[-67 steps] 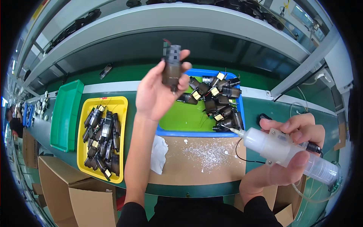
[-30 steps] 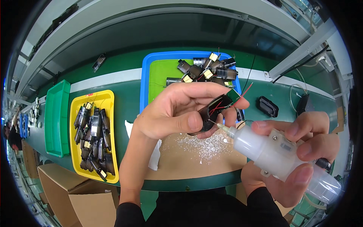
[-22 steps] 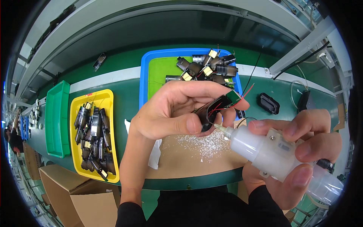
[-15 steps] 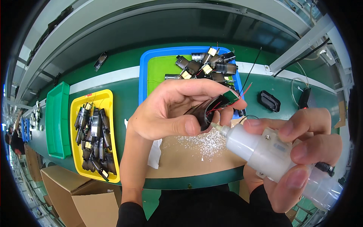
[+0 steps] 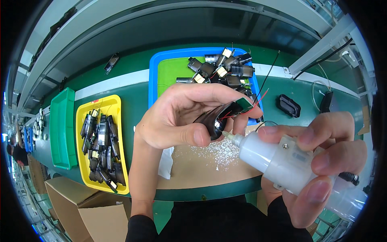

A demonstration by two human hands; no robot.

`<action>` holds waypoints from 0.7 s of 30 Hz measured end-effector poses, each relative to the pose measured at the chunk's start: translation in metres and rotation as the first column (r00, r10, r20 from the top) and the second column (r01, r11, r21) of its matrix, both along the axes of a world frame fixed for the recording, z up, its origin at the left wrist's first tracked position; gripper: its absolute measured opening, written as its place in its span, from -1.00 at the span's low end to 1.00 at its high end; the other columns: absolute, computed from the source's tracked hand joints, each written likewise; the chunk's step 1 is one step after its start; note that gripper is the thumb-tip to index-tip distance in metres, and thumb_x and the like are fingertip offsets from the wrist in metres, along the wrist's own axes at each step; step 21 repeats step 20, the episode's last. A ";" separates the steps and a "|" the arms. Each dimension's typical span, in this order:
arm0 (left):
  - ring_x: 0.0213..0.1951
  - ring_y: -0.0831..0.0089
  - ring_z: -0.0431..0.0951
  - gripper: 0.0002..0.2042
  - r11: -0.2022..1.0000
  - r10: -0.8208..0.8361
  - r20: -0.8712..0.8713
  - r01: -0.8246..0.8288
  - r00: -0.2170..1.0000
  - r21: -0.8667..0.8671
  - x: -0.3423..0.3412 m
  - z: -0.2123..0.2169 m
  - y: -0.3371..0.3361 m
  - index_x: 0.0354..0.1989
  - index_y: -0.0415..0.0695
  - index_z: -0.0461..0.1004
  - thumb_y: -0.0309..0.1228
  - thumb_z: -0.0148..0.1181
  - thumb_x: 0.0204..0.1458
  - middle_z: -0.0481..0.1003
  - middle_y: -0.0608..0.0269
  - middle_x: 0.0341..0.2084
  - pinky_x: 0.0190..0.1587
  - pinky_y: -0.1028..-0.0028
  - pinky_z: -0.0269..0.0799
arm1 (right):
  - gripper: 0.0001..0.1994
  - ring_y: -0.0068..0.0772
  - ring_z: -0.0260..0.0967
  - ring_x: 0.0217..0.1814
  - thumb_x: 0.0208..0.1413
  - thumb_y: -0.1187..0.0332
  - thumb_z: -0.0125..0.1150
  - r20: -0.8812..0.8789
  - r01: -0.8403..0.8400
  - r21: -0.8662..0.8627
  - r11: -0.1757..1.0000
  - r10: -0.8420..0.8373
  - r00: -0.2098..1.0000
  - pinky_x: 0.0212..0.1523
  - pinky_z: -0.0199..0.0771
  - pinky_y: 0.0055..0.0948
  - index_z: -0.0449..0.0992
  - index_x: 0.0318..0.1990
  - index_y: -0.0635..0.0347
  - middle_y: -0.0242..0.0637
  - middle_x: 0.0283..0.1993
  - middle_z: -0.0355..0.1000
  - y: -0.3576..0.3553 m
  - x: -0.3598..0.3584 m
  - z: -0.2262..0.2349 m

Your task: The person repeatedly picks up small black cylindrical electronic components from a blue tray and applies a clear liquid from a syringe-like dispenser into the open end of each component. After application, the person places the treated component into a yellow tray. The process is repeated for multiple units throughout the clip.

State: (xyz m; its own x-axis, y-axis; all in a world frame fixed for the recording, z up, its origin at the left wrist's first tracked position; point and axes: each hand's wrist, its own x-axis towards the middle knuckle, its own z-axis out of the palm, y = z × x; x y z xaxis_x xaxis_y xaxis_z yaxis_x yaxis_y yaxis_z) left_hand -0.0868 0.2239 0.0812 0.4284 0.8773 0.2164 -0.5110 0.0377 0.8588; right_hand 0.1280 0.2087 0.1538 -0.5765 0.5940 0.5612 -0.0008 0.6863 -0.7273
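My left hand [image 5: 177, 117] is closed round a dark, glossy housing [image 5: 209, 121], tilted so that one end faces right. A small green circuit board [image 5: 244, 104] and red and black wires stick out of it by my fingertips. My right hand [image 5: 326, 161] grips a translucent white dispensing bottle [image 5: 258, 151] in a clamp collar. Its thin nozzle tip [image 5: 228, 134] points at the housing's open end, touching or very close to it; I cannot tell which. Beneath my hands lies brown cardboard [image 5: 201, 173] strewn with small white flecks.
Several dark units with wires fill the yellow tray [image 5: 123, 149] on the left and the blue tray [image 5: 153, 76] behind. A green bin [image 5: 60, 153] stands far left. At right lie a black oval shell [image 5: 288, 105] and a black device [image 5: 326, 101]. A cardboard box [image 5: 72, 191] stands below left.
The housing has turned slightly in my left hand, showing more of its glossy outer surface. The nozzle has shifted a little left with it. A red light on the black device no longer shows.
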 end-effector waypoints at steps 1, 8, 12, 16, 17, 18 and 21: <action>-0.28 0.24 0.53 -0.20 1.000 -0.008 0.006 0.008 1.000 0.007 -0.001 0.000 0.000 -0.11 -0.51 0.30 -0.01 0.41 -0.35 0.43 -0.20 -0.22 -0.22 0.38 0.45 | -0.82 -0.07 0.46 -0.23 0.09 0.32 -0.03 -0.026 0.017 -0.003 1.000 -0.017 1.000 -0.26 0.59 -0.28 0.13 -0.22 0.10 -0.15 -0.19 0.06 -0.002 -0.002 -0.001; -0.38 0.29 0.52 -0.24 0.999 -0.011 0.043 0.009 0.999 0.050 -0.001 -0.003 -0.001 -0.08 -0.49 0.30 -0.06 0.40 -0.31 0.43 -0.23 -0.23 -0.32 0.43 0.43 | -0.81 -0.04 0.46 -0.25 0.08 0.32 -0.01 -0.067 0.052 0.002 0.999 -0.051 0.996 -0.29 0.61 -0.27 0.15 -0.24 0.13 -0.14 -0.21 0.07 -0.005 -0.005 -0.003; -0.37 0.29 0.52 -0.25 0.998 -0.012 0.046 0.010 0.999 0.061 -0.004 -0.003 -0.002 -0.07 -0.47 0.30 -0.07 0.40 -0.30 0.43 -0.24 -0.23 -0.33 0.43 0.44 | -0.79 -0.03 0.46 -0.26 0.07 0.30 0.00 -0.131 -0.001 0.023 1.000 0.004 0.991 -0.29 0.60 -0.27 0.15 -0.24 0.14 -0.13 -0.21 0.07 -0.001 -0.007 -0.010; -0.36 0.28 0.52 -0.27 0.996 -0.026 0.056 0.021 0.998 0.083 -0.004 -0.004 -0.001 -0.05 -0.45 0.30 -0.09 0.39 -0.28 0.43 -0.25 -0.22 -0.34 0.42 0.44 | -0.79 -0.03 0.45 -0.27 0.07 0.28 0.00 -0.193 0.008 0.008 1.000 -0.006 0.981 -0.30 0.60 -0.27 0.15 -0.25 0.14 -0.14 -0.22 0.07 -0.003 -0.010 -0.014; -0.36 0.28 0.52 -0.27 0.995 -0.028 0.052 0.023 0.998 0.096 -0.005 -0.005 -0.002 -0.04 -0.45 0.30 -0.10 0.39 -0.28 0.43 -0.25 -0.22 -0.33 0.41 0.44 | -0.79 -0.02 0.45 -0.27 0.07 0.28 0.00 -0.181 0.002 0.012 1.000 0.000 0.983 -0.30 0.59 -0.26 0.15 -0.25 0.14 -0.14 -0.22 0.07 -0.002 -0.010 -0.013; -0.36 0.27 0.52 -0.27 0.994 -0.030 0.047 0.025 0.998 0.108 -0.006 -0.005 -0.002 -0.04 -0.45 0.29 -0.10 0.39 -0.27 0.43 -0.26 -0.22 -0.33 0.41 0.45 | -0.78 -0.02 0.45 -0.27 0.07 0.27 0.00 -0.168 -0.001 0.003 1.000 0.002 0.986 -0.30 0.59 -0.26 0.15 -0.25 0.14 -0.14 -0.22 0.07 -0.003 -0.010 -0.012; -0.36 0.26 0.52 -0.28 0.991 -0.047 0.050 0.040 0.998 0.130 -0.005 -0.005 -0.001 -0.04 -0.44 0.29 -0.11 0.39 -0.27 0.43 -0.26 -0.22 -0.33 0.39 0.45 | -0.78 -0.02 0.45 -0.27 0.07 0.26 0.00 -0.154 0.004 -0.007 1.000 -0.005 0.988 -0.30 0.59 -0.26 0.15 -0.25 0.14 -0.14 -0.22 0.07 -0.003 -0.009 -0.010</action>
